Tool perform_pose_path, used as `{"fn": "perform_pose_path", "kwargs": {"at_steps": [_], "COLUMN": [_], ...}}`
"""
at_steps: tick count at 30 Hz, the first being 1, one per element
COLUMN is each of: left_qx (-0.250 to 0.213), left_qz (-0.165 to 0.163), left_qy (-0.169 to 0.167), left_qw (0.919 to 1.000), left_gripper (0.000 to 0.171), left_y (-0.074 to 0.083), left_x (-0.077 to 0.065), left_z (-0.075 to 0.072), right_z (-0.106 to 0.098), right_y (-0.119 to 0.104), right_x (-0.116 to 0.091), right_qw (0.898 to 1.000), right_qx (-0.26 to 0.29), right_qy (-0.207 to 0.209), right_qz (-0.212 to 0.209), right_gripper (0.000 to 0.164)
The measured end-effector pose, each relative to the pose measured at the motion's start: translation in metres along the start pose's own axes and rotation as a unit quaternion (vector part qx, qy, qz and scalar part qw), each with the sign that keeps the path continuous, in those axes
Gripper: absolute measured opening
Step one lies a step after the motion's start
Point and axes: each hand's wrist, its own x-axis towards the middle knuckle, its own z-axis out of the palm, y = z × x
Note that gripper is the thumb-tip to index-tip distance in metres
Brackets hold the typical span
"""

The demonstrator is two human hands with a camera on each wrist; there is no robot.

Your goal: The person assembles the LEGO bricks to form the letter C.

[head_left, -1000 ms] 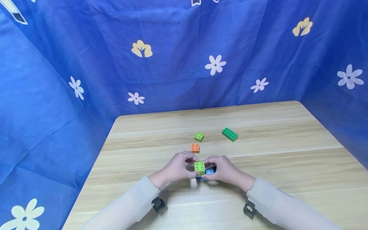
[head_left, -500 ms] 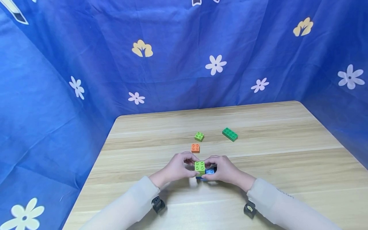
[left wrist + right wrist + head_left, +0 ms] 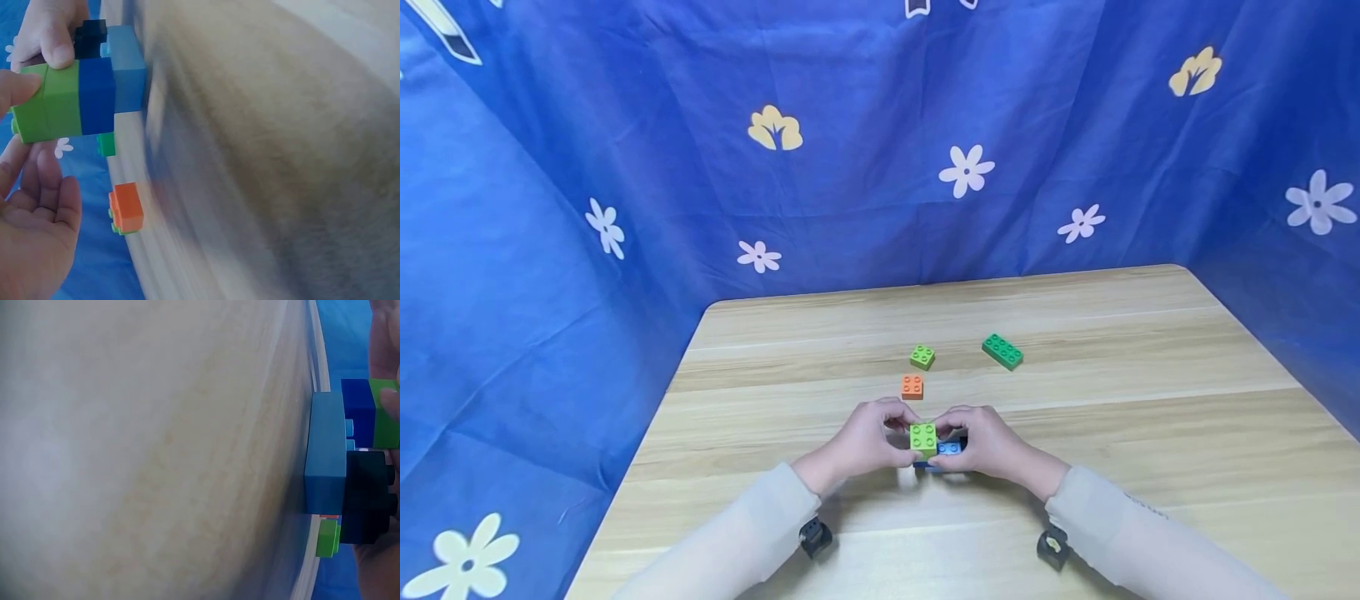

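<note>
A stack of toy building bricks stands on the wooden table in front of me. Its light blue base brick (image 3: 326, 453) carries a dark blue brick (image 3: 97, 97) at one end and a black brick (image 3: 365, 487) beside that. On the dark blue one sit two lime green bricks, a lower brick (image 3: 64, 103) and an upper brick (image 3: 922, 437) with its studs up. My left hand (image 3: 867, 437) holds the upper lime brick between thumb and fingers. From the other side my right hand (image 3: 988, 442) grips the lime bricks, its thumb on the lower one.
Beyond the hands an orange brick (image 3: 912, 388) lies on the table (image 3: 790, 350). Behind it are another lime green brick (image 3: 922, 358) and, to the right, a longer green brick (image 3: 1002, 352). A blue flowered cloth (image 3: 865, 167) hangs around the far and side edges.
Both hands keep their hold on the stack, and the bricks stay in place. The whole head view shifts slightly to the right.
</note>
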Motion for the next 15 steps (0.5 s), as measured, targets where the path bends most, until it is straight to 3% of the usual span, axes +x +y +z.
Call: {"fn": "perform_pose_path", "kwargs": {"at_steps": [15], "left_qx": [0.024], "left_qz": [0.015], "left_qy": [0.025], "left_qw": [0.9993], "left_gripper": [0.032], "left_y": [-0.0017], "left_x": [-0.0054], "left_z": [0.005], "right_z": [-0.0018], "right_y": [-0.0023], "right_x": [-0.0025], "right_qw": [1.0], "right_qx": [0.013], "right_qy": [-0.008], "right_qz": [0.019], "right_gripper": [0.04]}}
